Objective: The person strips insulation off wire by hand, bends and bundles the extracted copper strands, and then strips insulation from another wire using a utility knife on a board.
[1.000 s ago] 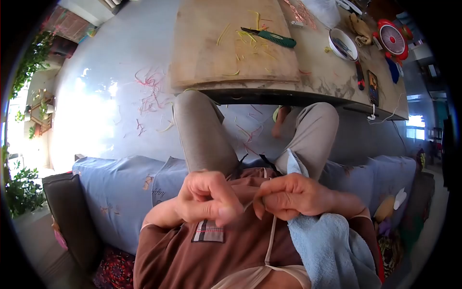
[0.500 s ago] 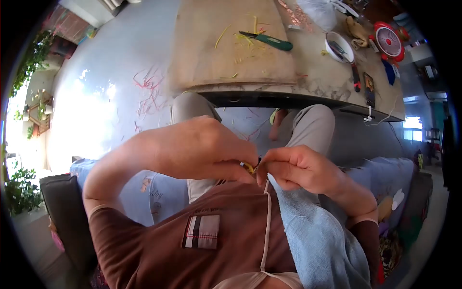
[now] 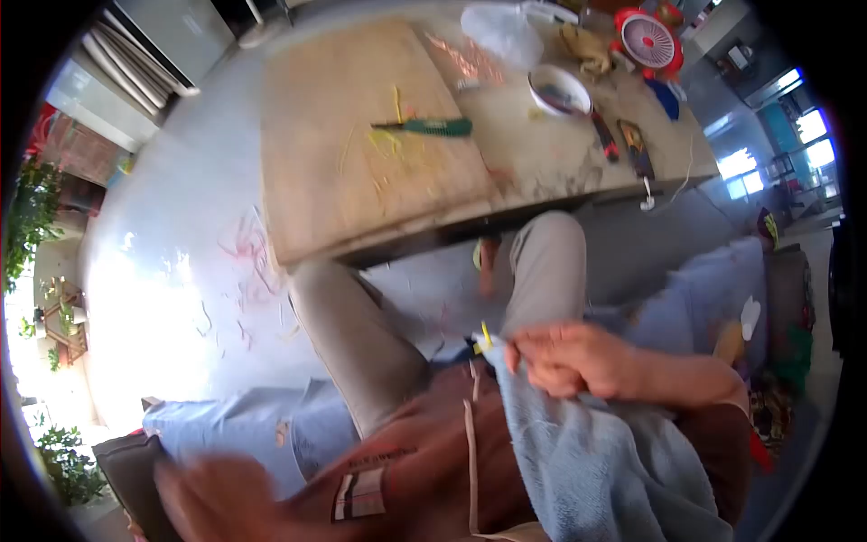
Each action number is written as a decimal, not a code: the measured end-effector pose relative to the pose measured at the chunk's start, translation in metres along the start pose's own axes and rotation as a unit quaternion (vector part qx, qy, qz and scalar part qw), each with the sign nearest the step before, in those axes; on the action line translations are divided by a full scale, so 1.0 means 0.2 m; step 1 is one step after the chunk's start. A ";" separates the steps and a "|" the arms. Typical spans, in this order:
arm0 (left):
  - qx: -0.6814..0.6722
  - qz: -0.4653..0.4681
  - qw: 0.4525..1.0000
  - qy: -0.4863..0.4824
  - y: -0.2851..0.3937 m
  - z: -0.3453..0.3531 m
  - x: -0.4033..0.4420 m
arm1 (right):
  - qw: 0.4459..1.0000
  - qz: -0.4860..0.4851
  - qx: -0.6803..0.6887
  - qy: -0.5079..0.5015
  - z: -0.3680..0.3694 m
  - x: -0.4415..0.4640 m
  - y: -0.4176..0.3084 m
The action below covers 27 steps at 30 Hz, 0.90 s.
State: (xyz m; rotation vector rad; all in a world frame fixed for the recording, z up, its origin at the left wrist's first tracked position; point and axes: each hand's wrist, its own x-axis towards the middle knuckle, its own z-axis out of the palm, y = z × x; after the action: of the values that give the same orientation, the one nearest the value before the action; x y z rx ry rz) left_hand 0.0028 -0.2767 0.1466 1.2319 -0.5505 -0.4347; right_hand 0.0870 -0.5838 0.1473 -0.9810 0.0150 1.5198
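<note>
Two bare hands, now well apart, seen from the head: the right hand (image 3: 582,361) is in front of the body with its fingers curled and pressed together, pinching the upper end of a light blue towel (image 3: 578,452), which hangs in folds over the right side of the brown shirt (image 3: 424,488). A small yellow strip (image 3: 487,334) stands up at the towel's tip, just beyond the right fingertips. The left hand (image 3: 217,501) is at the lower left, near the sofa (image 3: 235,438) (motion blur hides its fingers, so whether they are spread or together cannot be told). Half a second earlier the two hands meet before the chest, with a bit of yellow showing between the left fingertips; the left hand has since swung out and down, while the right hand remains at the towel. The view has also turned, so that the table (image 3: 542,167) and its wooden board (image 3: 307,172) appear slanted and farther left. The green-handled knife (image 3: 438,126) lies on the board among yellow scraps (image 3: 388,144), as before; to its right are the white bowl (image 3: 578,106) and the phone (image 3: 635,149).
</note>
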 end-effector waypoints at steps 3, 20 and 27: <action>0.177 -0.033 0.949 0.258 -0.02 -0.16 -0.13 | 0.992 -0.065 -0.104 0.009 0.05 0.12 -0.06; 0.258 -0.211 0.940 -0.069 -0.02 0.03 0.22 | 0.990 -0.032 -0.132 -0.045 0.06 0.24 0.03; -0.234 -0.206 0.946 -0.087 -0.15 0.22 -0.01 | 0.979 0.051 -0.122 -0.156 0.11 0.13 0.18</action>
State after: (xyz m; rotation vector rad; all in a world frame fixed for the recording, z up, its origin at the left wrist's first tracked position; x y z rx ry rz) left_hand -0.0263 -0.3178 0.1284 0.8460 -0.3068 -0.9777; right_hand 0.0488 -0.5596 0.1271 -0.9322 -0.3567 1.7873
